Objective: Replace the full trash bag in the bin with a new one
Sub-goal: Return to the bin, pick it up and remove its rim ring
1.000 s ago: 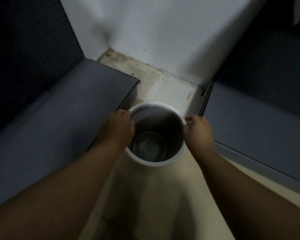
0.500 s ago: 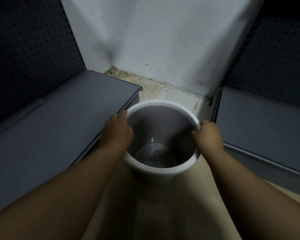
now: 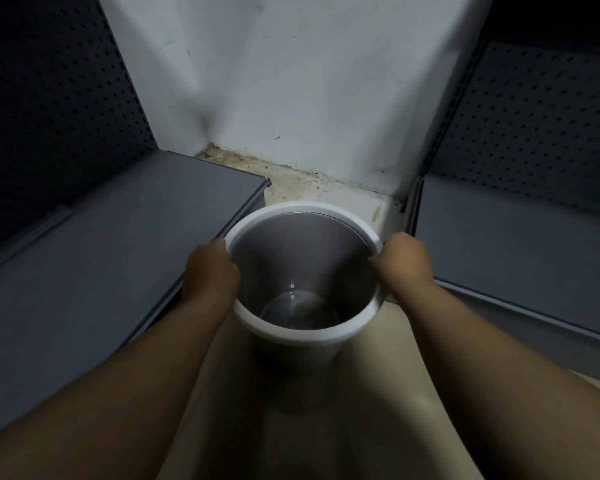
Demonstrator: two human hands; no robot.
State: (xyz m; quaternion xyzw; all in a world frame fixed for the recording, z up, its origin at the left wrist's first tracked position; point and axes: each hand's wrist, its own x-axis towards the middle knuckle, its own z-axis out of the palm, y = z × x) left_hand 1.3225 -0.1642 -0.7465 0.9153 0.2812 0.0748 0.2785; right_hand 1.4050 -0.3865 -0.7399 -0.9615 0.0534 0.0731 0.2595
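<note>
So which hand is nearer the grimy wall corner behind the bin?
Left, though only slightly. The left hand grips the bin rim on the side below the corner; the right hand grips the opposite rim, farther across.

Head view, looking down into a corner. A white bin (image 3: 305, 327) with a grey interior stands on the pale floor (image 3: 378, 393) between two grey shelves: the left shelf (image 3: 111, 258) and the right shelf (image 3: 513, 244). The left hand (image 3: 210, 271) grips the bin's left rim; the right hand (image 3: 404, 261) grips its right rim. The bin's bare bottom is visible. A white wall (image 3: 291, 98), stained along its base, closes the corner behind.
</note>
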